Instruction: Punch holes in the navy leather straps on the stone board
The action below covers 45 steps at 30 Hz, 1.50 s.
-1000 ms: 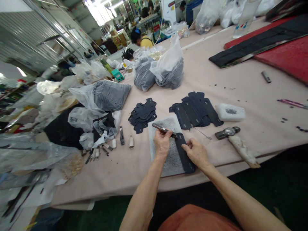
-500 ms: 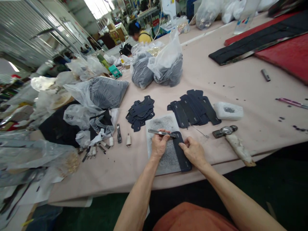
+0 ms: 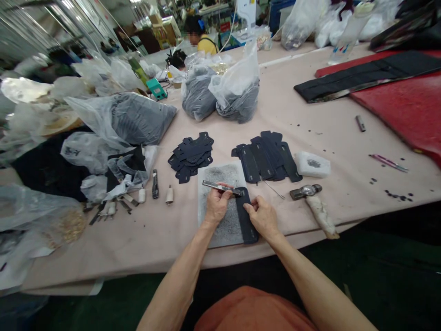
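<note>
My left hand (image 3: 216, 205) is closed round a slim metal punch tool (image 3: 220, 187), which lies almost level with its tip on the top end of a dark leather strip (image 3: 247, 220). The strip lies along the right side of a grey speckled cutting pad (image 3: 220, 202) near the table's front edge. My right hand (image 3: 262, 216) rests on the strip's right edge, fingers curled and pinching it. A hammer (image 3: 313, 202) with a wrapped handle lies just to the right.
Two piles of dark cut pieces (image 3: 191, 156) (image 3: 265, 156) lie behind the pad, beside a white foam block (image 3: 313, 164). Plastic bags (image 3: 237, 92) crowd the left and back. Small punches (image 3: 155, 184) lie at left. Red and black sheets (image 3: 396, 87) cover the far right. A person (image 3: 201, 39) sits beyond.
The camera has shifted, so everything sits a little further left in the picture. The punch tool has levelled out in my left hand. Both hands stay on the strip and pad.
</note>
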### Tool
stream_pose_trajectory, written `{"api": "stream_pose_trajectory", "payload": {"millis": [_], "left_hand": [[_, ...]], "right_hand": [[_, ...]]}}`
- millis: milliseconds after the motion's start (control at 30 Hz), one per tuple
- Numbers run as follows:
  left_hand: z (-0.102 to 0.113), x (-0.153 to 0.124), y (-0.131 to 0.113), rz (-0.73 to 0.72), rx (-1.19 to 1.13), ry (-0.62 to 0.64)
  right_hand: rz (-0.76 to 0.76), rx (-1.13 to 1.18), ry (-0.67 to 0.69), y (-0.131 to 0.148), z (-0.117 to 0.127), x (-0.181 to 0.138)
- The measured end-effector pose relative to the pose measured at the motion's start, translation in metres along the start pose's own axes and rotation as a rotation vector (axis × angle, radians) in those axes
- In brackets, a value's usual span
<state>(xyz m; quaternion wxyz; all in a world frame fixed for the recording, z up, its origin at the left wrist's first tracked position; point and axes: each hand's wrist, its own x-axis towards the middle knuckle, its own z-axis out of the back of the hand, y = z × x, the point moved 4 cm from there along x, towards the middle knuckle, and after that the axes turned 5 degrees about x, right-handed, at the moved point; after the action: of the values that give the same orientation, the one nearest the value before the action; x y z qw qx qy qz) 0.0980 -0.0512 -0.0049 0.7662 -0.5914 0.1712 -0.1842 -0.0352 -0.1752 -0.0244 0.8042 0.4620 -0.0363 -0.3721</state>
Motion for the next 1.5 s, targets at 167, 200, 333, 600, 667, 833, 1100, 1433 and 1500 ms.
{"api": "stream_pose_trajectory", "payload": {"millis": [167, 200, 333, 600, 667, 833, 1100, 1433, 1500], "left_hand": [[0.000, -0.002, -0.004, -0.041, 0.088, 0.006], [0.000, -0.003, -0.005, -0.050, 0.091, 0.010], [0.000, -0.005, -0.010, -0.065, 0.078, 0.033], [-0.002, -0.001, -0.011, -0.082, 0.171, 0.049], [-0.004, 0.000, -0.011, -0.087, 0.153, 0.065], [-0.006, -0.003, -0.013, -0.082, 0.130, 0.054], [-0.009, 0.002, 0.003, 0.087, -0.282, -0.034], [-0.009, -0.005, -0.010, 0.326, -0.923, 0.121], [-0.009, -0.008, -0.011, 0.344, -1.008, 0.161]], "right_hand": [[0.015, 0.004, -0.002, 0.000, -0.001, 0.000], [0.020, 0.004, -0.005, 0.001, -0.001, -0.001], [0.010, -0.022, -0.005, 0.001, 0.000, -0.001], [0.014, -0.008, -0.002, -0.001, -0.002, -0.002], [0.020, 0.005, -0.005, 0.000, -0.001, -0.001], [0.010, -0.010, 0.015, 0.002, -0.001, -0.002], [0.026, -0.012, 0.013, 0.000, -0.002, -0.002], [0.033, -0.015, 0.016, -0.004, -0.003, -0.002], [0.024, -0.006, 0.024, -0.006, -0.004, -0.002]]}}
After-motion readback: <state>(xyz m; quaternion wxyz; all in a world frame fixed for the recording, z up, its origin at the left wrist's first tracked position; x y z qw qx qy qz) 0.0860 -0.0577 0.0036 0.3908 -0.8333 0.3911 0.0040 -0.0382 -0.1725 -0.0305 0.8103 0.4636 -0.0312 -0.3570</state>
